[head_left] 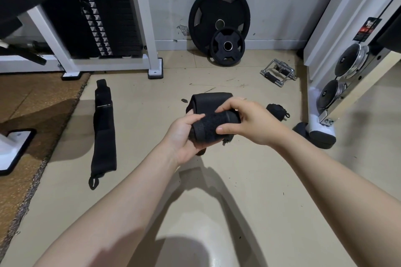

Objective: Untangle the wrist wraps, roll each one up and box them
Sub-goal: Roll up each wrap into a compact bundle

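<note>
1. Holding a black wrist wrap in the middle of the frame above the floor, you have it partly rolled, with its loose end folded up behind the roll.
2. Your left hand cups the roll from below, fingers curled round its left end.
3. Your right hand pinches the roll's right end, thumb in front and fingers over the top.
4. A second wrap lies flat and unrolled on the floor at centre left.
5. A rolled wrap sits on the floor just right of your right hand.
6. Two weight plates lean on the wall at upper centre.
</note>
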Demonstrator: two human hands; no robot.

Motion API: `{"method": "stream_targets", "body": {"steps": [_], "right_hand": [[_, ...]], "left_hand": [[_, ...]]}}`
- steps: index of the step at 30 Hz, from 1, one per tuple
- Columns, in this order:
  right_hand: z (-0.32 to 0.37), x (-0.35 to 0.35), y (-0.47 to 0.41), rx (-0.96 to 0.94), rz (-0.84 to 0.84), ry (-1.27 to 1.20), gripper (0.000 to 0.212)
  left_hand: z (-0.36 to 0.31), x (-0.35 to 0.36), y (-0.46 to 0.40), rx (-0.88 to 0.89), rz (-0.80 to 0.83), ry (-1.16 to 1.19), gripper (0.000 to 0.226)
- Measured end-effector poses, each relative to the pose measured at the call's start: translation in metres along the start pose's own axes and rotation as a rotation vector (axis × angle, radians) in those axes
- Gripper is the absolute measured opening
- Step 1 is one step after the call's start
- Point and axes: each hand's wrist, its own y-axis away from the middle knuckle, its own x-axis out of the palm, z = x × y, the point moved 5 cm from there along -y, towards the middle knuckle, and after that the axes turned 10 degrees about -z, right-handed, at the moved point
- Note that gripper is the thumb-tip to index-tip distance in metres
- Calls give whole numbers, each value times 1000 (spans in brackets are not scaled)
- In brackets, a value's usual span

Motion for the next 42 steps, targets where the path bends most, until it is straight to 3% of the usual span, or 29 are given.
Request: {"method": "stream_targets", "body": {"steps": [3,6,9,12,14,17,21,23,26,31,36,42], "right_hand": [[0,-3,-6,-28,-110,-71,24],[-9,-4,-10,137,-204,-253,15],[-14,-2,-10,203,-287,-100,19],[5,0,-6,42,-415,58,18],[13,8,-3,-127,-345,153,25],[9,18,2,-317,-180,430,62],[14,15,1,-468,-253,584,54],[19,12,-2,-441,-218,512,47],[8,13,-2,-254,-93,387,44],[-2,12,1,-2,-13,126,42],[3,16,4,-53,9,71,38],[6,12,5,-169,23,287,43]], "left_hand": [[0,0,3,-5,57,87,26],[-6,2,4,75,90,-23,36],[-10,-1,0,184,35,-192,31],[-13,-2,-3,234,-73,-225,20],[-15,-1,-4,241,-121,-164,20],[-16,-4,-8,199,-152,-60,21],[-7,-10,-5,49,-62,22,21],[-5,-13,-5,-4,-32,63,26],[-10,-11,-5,-57,6,173,51],[-7,-15,-6,-20,-74,-26,25],[-9,-20,-8,-10,-164,-127,20],[-13,-13,-7,-2,-58,-272,14]]}}
